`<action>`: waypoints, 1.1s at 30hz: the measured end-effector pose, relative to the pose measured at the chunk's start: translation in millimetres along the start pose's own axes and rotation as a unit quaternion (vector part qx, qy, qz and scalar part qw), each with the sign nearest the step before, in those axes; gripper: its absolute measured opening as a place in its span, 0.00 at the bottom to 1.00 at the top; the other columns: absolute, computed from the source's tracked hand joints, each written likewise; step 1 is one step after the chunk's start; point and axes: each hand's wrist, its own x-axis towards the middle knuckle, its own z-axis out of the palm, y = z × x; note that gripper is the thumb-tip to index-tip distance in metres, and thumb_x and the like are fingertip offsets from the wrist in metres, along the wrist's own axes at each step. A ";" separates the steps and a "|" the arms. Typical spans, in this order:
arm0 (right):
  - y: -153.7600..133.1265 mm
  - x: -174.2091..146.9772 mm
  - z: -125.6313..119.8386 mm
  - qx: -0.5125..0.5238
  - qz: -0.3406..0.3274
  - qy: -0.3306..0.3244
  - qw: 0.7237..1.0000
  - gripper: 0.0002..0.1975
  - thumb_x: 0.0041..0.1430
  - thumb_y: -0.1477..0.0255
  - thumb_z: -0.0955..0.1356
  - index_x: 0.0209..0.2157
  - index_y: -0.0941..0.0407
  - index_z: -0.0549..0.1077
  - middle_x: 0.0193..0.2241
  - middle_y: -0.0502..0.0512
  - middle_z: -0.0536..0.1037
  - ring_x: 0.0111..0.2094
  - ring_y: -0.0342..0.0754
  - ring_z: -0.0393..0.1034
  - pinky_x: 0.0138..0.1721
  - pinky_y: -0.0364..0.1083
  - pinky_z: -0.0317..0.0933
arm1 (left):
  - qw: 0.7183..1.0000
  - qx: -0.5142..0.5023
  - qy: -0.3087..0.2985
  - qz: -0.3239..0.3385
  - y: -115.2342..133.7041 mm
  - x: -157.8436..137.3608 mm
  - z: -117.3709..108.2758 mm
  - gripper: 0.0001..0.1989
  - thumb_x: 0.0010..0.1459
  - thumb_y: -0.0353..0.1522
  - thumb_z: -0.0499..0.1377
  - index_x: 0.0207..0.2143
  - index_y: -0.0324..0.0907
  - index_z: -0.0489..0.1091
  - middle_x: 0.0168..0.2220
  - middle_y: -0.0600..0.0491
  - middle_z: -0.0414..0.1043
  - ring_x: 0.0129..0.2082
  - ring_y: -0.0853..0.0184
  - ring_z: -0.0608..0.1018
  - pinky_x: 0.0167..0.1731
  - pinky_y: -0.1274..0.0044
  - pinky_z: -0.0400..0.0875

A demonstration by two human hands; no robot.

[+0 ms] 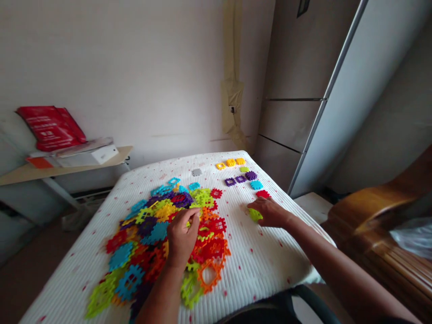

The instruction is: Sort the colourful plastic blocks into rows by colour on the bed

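Note:
My left hand is over a heap of colourful plastic interlocking tiles, its fingers curled together. Whatever is in that grip, if anything, is hidden. On the right side of the table, my right hand grips a lime-green interlocking tile at the cloth, partly covering it. Just beyond those fingers lies a red tile, with a blue tile farther back. Purple tiles form a short row, and yellow tiles another behind it. A small green tile sits between the rows.
A ribbed white cloth with red specks covers the table. One grey tile lies near its far edge. To the left, a side table bears a red package and a white box. A tall fridge and brown wooden furniture stand right.

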 end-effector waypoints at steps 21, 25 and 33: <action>-43.3 32.3 -26.8 -0.001 -0.054 0.091 0.994 0.23 0.49 0.76 0.67 0.49 0.55 0.68 0.46 0.58 0.73 0.47 0.53 0.64 0.47 0.53 0.57 | 0.995 0.012 -0.004 -0.099 -14.9 0.7 -0.1 0.08 0.55 0.32 0.53 0.33 0.41 0.72 0.32 0.52 0.75 0.33 0.68 0.76 0.36 0.76 0.70; -67.9 82.4 -10.5 0.020 -0.065 0.095 0.993 0.19 0.52 0.76 0.68 0.48 0.55 0.69 0.44 0.59 0.73 0.45 0.50 0.66 0.45 0.49 0.61 | 0.990 0.047 -0.091 -0.101 -18.4 -0.7 10.1 0.08 0.52 0.28 0.53 0.31 0.42 0.72 0.32 0.51 0.75 0.35 0.65 0.75 0.39 0.72 0.70; -93.6 136.2 16.9 0.008 -0.038 0.053 0.998 0.16 0.61 0.66 0.64 0.49 0.58 0.66 0.47 0.57 0.69 0.43 0.50 0.67 0.42 0.53 0.65 | 0.980 0.082 -0.149 -0.104 -19.9 -2.7 14.6 0.10 0.50 0.25 0.53 0.31 0.42 0.73 0.34 0.50 0.74 0.38 0.63 0.74 0.42 0.71 0.68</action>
